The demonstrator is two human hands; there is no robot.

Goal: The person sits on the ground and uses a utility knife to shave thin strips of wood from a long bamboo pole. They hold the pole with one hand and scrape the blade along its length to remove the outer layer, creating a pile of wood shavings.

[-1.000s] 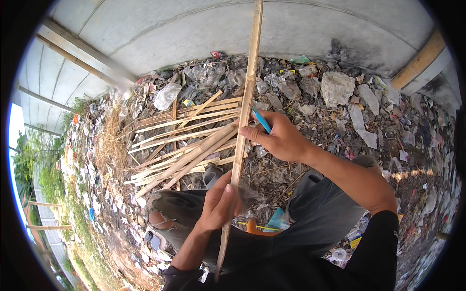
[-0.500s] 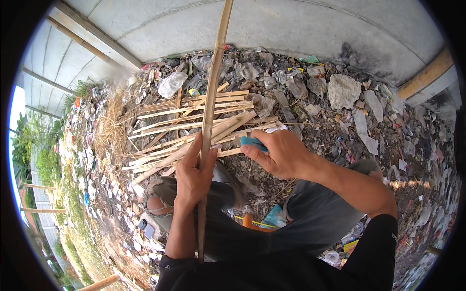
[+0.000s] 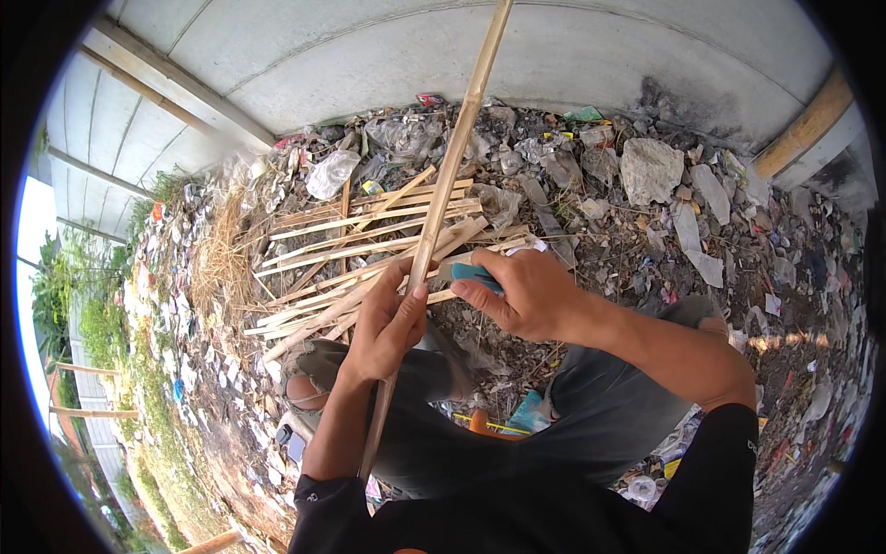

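My left hand [image 3: 388, 321] is closed around a long bamboo strip [image 3: 459, 129], thumb on its face. The strip slants from beside my left forearm up past the top of the picture, leaning right at its far end. In my right hand [image 3: 531, 294] is a blue-handled utility knife [image 3: 475, 276]; its short blade points left at the strip, just above my left thumb. Whether the blade touches the strip I cannot tell. Beyond my hands lies a loose pile of split bamboo strips [image 3: 369, 242] on the ground.
Littered ground with plastic scraps and stones surrounds me, with a large rock [image 3: 652, 173] at the far right. A concrete wall [image 3: 554, 55] closes off the far side. An orange object [image 3: 482, 422] lies between my legs, and a dark phone-like object [image 3: 293, 445] at my left.
The strip's far end has swung to the right, and its near end to the left. My left hand has shifted right, closer to the knife. My right hand has barely moved.
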